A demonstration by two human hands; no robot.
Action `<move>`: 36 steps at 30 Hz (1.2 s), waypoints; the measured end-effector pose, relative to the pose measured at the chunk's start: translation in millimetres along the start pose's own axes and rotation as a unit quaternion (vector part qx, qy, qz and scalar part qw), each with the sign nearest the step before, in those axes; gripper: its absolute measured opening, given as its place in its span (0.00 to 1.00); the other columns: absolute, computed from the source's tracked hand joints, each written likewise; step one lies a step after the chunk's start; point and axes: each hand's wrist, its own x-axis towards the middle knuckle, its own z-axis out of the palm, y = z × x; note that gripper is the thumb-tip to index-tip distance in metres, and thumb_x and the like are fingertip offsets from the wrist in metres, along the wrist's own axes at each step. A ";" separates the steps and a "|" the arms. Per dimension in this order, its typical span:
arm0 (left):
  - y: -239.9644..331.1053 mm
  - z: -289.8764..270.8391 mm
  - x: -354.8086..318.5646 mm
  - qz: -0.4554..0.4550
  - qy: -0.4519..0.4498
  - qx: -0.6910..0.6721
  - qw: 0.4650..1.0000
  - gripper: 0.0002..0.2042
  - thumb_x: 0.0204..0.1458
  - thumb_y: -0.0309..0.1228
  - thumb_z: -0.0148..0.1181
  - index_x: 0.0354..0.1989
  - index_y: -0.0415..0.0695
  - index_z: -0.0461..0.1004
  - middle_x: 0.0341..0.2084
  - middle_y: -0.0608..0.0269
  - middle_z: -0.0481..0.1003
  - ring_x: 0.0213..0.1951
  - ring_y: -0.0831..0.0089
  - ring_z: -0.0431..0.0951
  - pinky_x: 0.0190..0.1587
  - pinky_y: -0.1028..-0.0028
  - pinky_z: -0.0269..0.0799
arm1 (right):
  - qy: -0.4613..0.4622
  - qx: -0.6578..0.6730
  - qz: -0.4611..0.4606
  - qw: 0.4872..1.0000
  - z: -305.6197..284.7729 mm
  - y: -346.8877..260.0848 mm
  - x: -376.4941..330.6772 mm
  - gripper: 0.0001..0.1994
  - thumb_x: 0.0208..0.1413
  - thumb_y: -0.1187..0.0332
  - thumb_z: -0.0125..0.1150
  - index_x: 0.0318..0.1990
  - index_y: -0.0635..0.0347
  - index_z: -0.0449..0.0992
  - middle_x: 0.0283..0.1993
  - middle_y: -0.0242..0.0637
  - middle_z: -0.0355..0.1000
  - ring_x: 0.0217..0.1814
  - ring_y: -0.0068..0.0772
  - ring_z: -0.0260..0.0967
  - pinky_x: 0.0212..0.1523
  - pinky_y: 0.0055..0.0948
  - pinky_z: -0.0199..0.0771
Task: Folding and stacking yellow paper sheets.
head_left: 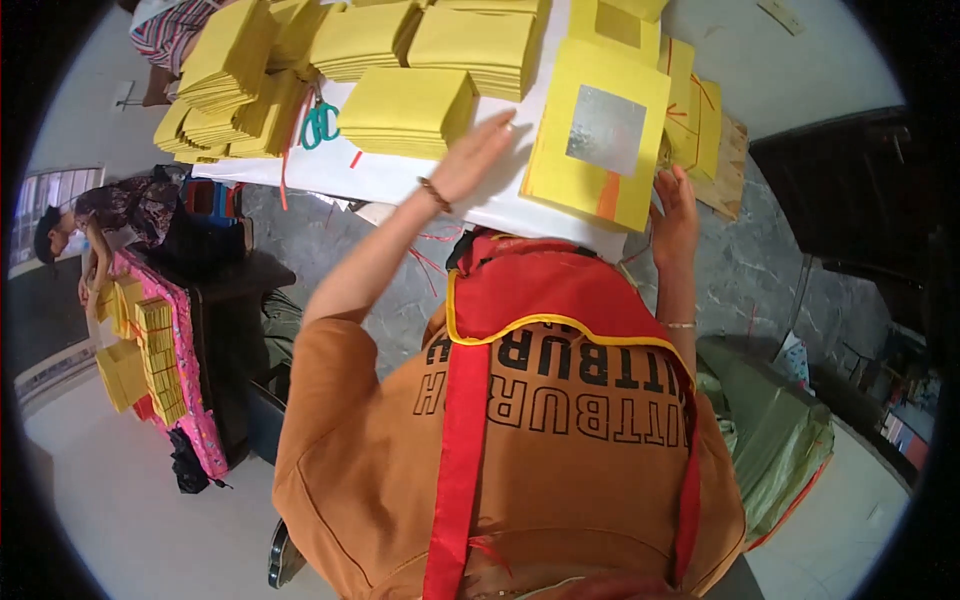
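Note:
A stack of yellow paper sheets (553, 150) with a silver square on top lies at the table's front edge, right of the middle. My left hand (478, 160) reaches over the white table just left of this stack, fingers stretched out and holding nothing. Close to the stack's right side, my right hand (677, 210) is raised with its fingers apart. Whether its fingertips touch the sheets I cannot tell. Left of my left hand sits a pile of folded yellow paper (405, 105). Beside that pile lie teal-handled scissors (320, 125).
More yellow piles (225, 60) crowd the far and left parts of the white table (330, 178). String-tied yellow bundles (690, 120) rest on a wooden board (735, 170) at the right. At far left, another person (135, 215) works at a pink-covered table (205, 430).

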 end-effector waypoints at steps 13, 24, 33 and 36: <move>-44.8 -131.0 -7.5 -0.030 0.444 0.085 0.891 0.19 0.50 0.37 0.58 0.45 0.35 0.69 0.39 0.53 0.71 0.42 0.66 0.69 0.47 0.71 0.63 | -0.366 -0.164 -0.024 0.916 194.6 -30.9 -25.8 0.31 0.51 0.54 0.55 0.60 0.59 0.57 0.59 0.43 0.57 0.64 0.35 0.48 0.62 0.31 0.46; -76.4 -165.1 -9.8 -0.305 0.147 -0.054 0.939 0.23 0.43 0.43 0.63 0.39 0.35 0.69 0.15 0.70 0.67 0.12 0.82 0.62 0.13 0.80 0.53 | -0.200 -0.377 0.079 0.901 255.0 102.9 -5.6 0.33 0.44 0.65 0.62 0.59 0.56 0.58 0.61 0.45 0.49 0.64 0.42 0.46 0.61 0.33 0.51; -42.4 -166.4 -2.2 -0.356 0.103 -0.145 0.917 0.35 0.37 0.41 0.69 0.53 0.35 0.62 0.31 0.65 0.72 0.20 0.83 0.65 0.19 0.82 0.53 | -0.178 -0.250 0.069 0.949 241.1 116.2 -0.4 0.27 0.43 0.75 0.61 0.54 0.58 0.63 0.55 0.41 0.55 0.58 0.38 0.53 0.57 0.29 0.55; -42.8 -169.7 -3.4 -0.361 0.057 -0.155 0.918 0.34 0.38 0.46 0.67 0.51 0.38 0.64 0.29 0.68 0.72 0.17 0.85 0.61 0.16 0.83 0.49 | -0.187 -0.232 0.085 0.951 238.0 116.1 1.8 0.26 0.42 0.77 0.60 0.53 0.59 0.63 0.54 0.40 0.58 0.58 0.35 0.53 0.56 0.27 0.55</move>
